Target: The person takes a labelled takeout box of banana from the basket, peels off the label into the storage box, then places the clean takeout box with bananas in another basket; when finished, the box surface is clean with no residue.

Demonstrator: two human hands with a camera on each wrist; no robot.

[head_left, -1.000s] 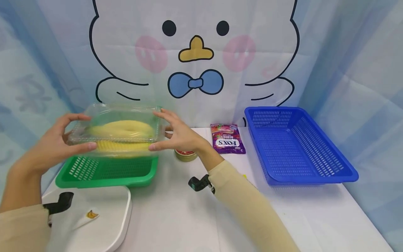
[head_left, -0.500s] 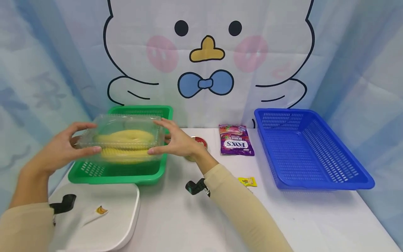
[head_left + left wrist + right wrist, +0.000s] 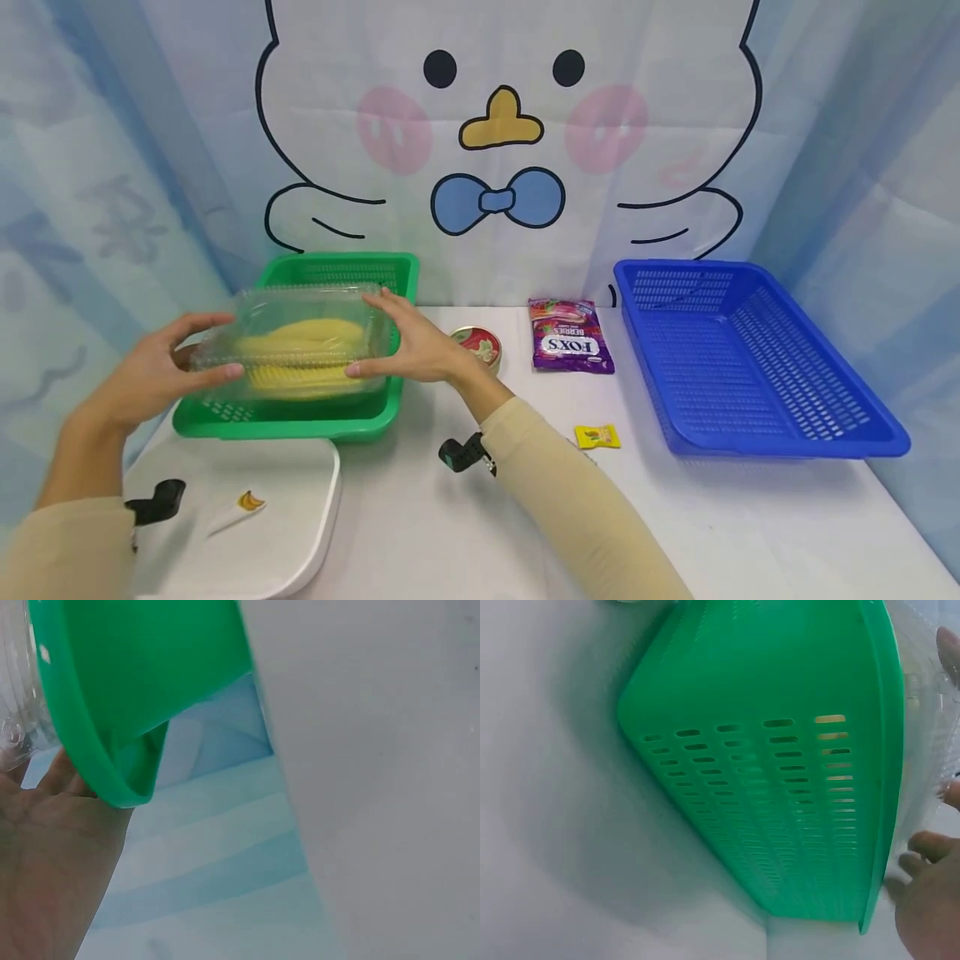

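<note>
Both hands hold a clear plastic clamshell box (image 3: 300,300) by its two ends. Yellow fruit that looks like bananas (image 3: 315,333) lies inside. The box is low over the green basket (image 3: 288,427), partly within its rim and tilted. At its left end, my left hand (image 3: 153,371) grips with the thumb on the near side. My right hand (image 3: 416,342) grips the right end, thumb near, fingers at the far upper edge. In the left wrist view the left hand (image 3: 60,840) is beside the basket's rim; the right hand (image 3: 934,892) is likewise close to it in the right wrist view.
A white rounded tray-like object (image 3: 292,533) with a small banana-printed tag (image 3: 247,504) lies front left. Right of the basket are a round tin (image 3: 480,343), a purple Fox's candy bag (image 3: 570,337), a small yellow packet (image 3: 597,437) and a blue basket (image 3: 750,442).
The hands have lowered the clear box toward the green basket, whose far part now shows behind it. The view has shifted, bringing the tin and yellow packet into fuller sight.
</note>
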